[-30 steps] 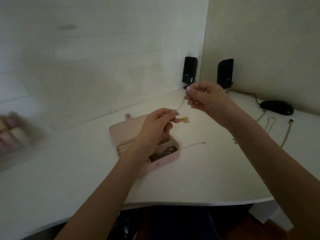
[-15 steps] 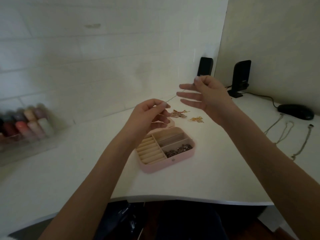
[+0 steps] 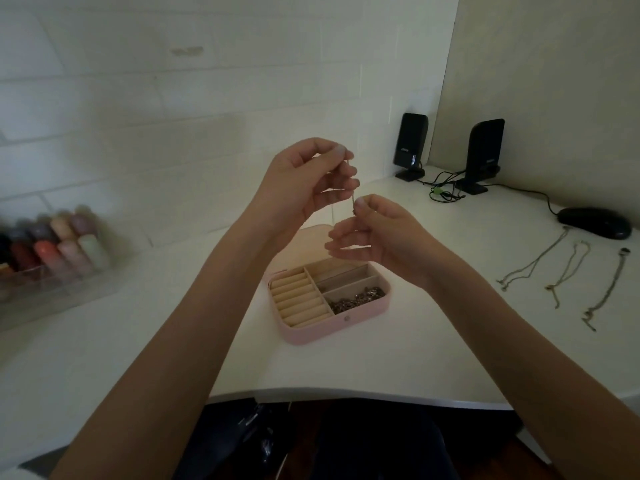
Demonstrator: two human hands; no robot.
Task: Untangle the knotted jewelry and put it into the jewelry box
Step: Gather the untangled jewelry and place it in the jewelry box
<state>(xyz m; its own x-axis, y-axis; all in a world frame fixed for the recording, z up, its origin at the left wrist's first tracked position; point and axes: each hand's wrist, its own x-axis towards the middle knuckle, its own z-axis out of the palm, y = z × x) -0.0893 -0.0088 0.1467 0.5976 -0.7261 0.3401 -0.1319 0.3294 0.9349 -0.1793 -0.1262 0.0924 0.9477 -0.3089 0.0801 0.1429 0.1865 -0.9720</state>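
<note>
Above the white surface [image 3: 398, 358] I see my left hand [image 3: 304, 188] and right hand [image 3: 377, 233] each pinching a near-vertical chain [image 3: 349, 183], left end higher, directly over the open box [image 3: 304, 336].

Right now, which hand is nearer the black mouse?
Right. The right hand hangs above the jewelry box, closer to the mouse at the desk's far right; the left hand is higher and further left.

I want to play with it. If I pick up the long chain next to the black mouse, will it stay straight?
Probably not. The long chain lies in loose bends on the desk, so it would likely droop and swing. Its links look thin, so it is probably light and could tangle.
</note>
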